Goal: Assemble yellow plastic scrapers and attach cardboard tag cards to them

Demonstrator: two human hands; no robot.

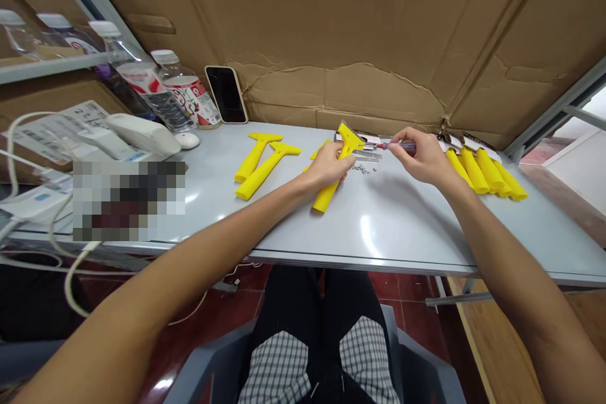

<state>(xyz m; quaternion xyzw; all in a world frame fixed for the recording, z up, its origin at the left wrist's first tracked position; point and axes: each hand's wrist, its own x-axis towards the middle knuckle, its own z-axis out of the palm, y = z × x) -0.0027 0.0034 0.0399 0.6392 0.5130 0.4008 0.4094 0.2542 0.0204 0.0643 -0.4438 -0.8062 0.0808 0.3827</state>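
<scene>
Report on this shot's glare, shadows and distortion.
Head view: wide-angle distortion curves the grey table's front edge and stretches the forearms; glare spots the tabletop beside the right hand, which casts a soft shadow; a pixelated block covers the left side.

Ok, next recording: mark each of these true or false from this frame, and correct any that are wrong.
1. The left hand grips a yellow-handled scraper. True.
2. The right hand holds a yellow scraper. False: it holds a slim purple screwdriver.
3. Small metal screws lie loose on the table. True.
4. The phone lies flat on the table. False: the phone stands leaning against the cardboard.
5. Two yellow scrapers lie to the left of the hands. True.
</scene>
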